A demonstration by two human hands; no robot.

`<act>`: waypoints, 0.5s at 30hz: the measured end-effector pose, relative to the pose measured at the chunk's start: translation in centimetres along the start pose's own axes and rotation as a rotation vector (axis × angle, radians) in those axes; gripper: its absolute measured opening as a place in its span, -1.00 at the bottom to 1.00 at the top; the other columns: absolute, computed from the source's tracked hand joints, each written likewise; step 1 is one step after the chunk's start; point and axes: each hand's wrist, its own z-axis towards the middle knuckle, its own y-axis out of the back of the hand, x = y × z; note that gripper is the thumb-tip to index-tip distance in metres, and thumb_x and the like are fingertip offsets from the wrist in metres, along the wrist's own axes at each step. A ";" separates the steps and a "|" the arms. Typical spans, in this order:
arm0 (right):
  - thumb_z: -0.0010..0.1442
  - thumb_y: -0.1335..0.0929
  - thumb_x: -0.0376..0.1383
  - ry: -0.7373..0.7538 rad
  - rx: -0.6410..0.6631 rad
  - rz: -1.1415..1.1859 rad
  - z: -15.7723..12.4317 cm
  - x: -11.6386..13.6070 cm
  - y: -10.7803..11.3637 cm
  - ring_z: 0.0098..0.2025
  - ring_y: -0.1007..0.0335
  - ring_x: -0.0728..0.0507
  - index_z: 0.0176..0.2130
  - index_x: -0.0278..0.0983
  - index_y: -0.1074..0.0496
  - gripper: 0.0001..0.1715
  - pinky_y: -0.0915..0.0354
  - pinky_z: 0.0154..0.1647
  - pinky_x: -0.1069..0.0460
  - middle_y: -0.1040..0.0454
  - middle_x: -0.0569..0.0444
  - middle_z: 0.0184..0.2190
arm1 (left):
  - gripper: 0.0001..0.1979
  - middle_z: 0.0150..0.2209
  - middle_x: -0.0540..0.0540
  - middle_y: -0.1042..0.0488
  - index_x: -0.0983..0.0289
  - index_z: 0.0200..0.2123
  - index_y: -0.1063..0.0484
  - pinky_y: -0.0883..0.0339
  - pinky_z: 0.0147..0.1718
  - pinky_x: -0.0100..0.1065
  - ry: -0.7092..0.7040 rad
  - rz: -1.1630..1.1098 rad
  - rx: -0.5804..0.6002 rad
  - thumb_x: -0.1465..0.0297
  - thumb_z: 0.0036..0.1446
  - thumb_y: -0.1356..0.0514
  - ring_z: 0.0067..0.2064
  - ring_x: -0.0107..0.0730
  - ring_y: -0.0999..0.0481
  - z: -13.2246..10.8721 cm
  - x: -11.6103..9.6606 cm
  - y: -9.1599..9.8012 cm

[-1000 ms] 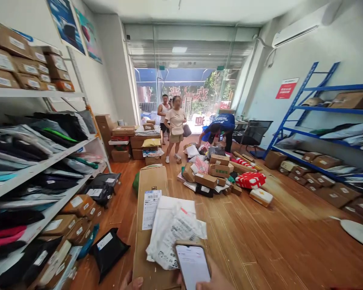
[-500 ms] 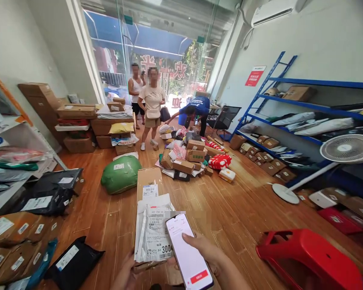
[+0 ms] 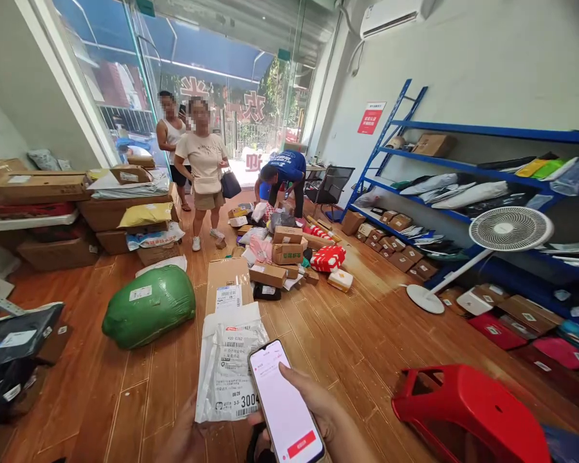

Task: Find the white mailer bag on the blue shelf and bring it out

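Gripping a phone (image 3: 284, 405) at bottom centre, the right hand (image 3: 325, 415) curls its fingers around the case. The left hand (image 3: 186, 437), just left of it, touches a white mailer bag (image 3: 229, 363) lying on a long cardboard box (image 3: 228, 280); its grip is blurred and cannot be determined. A green sack (image 3: 149, 305) lies left of the box, a red stool (image 3: 468, 411) at lower right.

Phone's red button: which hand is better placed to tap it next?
Right, probably. The right hand holds the phone, thumb lying across its screen above the red button. The left hand is occupied under the white parcel.
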 end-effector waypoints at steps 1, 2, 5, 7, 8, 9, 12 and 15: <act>-0.12 -0.42 0.18 -0.013 0.024 -0.002 0.3 1.3 0.8 -0.35 -0.52 -0.27 0.04 -0.35 -0.17 -0.06 -0.35 -0.27 -0.15 -0.50 -0.12 -0.26 | -0.27 -0.19 0.21 -0.59 0.34 0.03 -0.42 -0.35 -0.04 -0.08 0.009 0.018 0.020 0.30 -0.31 -0.41 0.02 0.17 -0.44 0.8 -0.4 -1.0; -0.12 -0.42 0.19 -0.028 0.045 -0.006 0.5 2.7 1.5 -0.36 -0.51 -0.27 0.05 -0.34 -0.17 -0.04 -0.35 -0.29 -0.14 -0.50 -0.12 -0.26 | -0.28 -0.18 0.22 -0.59 0.36 0.03 -0.42 -0.35 -0.04 -0.09 0.021 0.028 0.041 0.32 -0.31 -0.41 0.02 0.16 -0.43 1.7 -0.7 -1.9; -0.14 -0.42 0.20 -0.074 0.083 -0.006 1.4 6.4 3.5 -0.37 -0.51 -0.28 0.05 -0.38 -0.18 -0.01 -0.35 -0.33 -0.14 -0.51 -0.14 -0.29 | -0.30 -0.21 0.19 -0.60 0.34 0.02 -0.44 -0.37 -0.07 -0.14 0.041 0.031 0.047 0.30 -0.29 -0.41 0.01 0.11 -0.45 4.3 -1.6 -4.4; -0.14 -0.42 0.20 -0.107 0.103 -0.002 2.1 8.4 4.8 -0.37 -0.51 -0.28 0.02 -0.41 -0.22 -0.03 -0.35 -0.32 -0.14 -0.51 -0.13 -0.34 | -0.32 -0.21 0.17 -0.60 0.31 -0.01 -0.46 -0.38 -0.11 -0.19 0.029 0.034 0.052 0.27 -0.30 -0.41 -0.01 0.06 -0.47 5.9 -2.0 -5.9; -0.14 -0.42 0.20 -0.118 0.109 0.005 2.4 9.3 5.4 -0.37 -0.50 -0.28 0.00 -0.41 -0.24 -0.04 -0.35 -0.31 -0.14 -0.51 -0.12 -0.35 | -0.32 -0.20 0.18 -0.60 0.30 -0.01 -0.46 -0.39 -0.13 -0.21 0.026 0.038 0.070 0.25 -0.29 -0.41 -0.02 0.05 -0.48 6.7 -2.2 -6.7; -0.13 -0.42 0.19 -0.126 0.112 0.010 2.8 10.1 5.9 -0.37 -0.50 -0.26 -0.01 -0.40 -0.25 -0.07 -0.35 -0.31 -0.13 -0.51 -0.11 -0.35 | -0.32 -0.18 0.18 -0.59 0.29 -0.01 -0.45 -0.39 -0.15 -0.21 0.028 0.043 0.091 0.22 -0.27 -0.40 -0.03 0.03 -0.49 7.3 -2.5 -7.4; -0.12 -0.44 0.14 -0.131 0.107 0.037 3.8 12.4 7.1 -0.37 -0.49 -0.20 -0.06 -0.36 -0.31 -0.19 -0.34 -0.36 -0.05 -0.52 -0.06 -0.33 | -0.30 -0.21 0.20 -0.60 0.30 0.02 -0.42 -0.40 -0.20 -0.19 0.052 0.053 0.121 0.16 -0.25 -0.39 -0.11 0.02 -0.53 9.1 -3.4 -9.6; -0.12 -0.44 0.15 -0.147 0.140 0.014 4.8 14.7 7.7 -0.31 -0.49 -0.22 -0.06 -0.34 -0.33 -0.19 -0.33 -0.30 -0.08 -0.52 -0.05 -0.30 | -0.30 -0.25 0.20 -0.60 0.33 0.02 -0.42 -0.39 -0.18 -0.16 0.074 0.065 0.140 0.18 -0.24 -0.39 -0.14 0.03 -0.54 11.0 -4.8 -11.3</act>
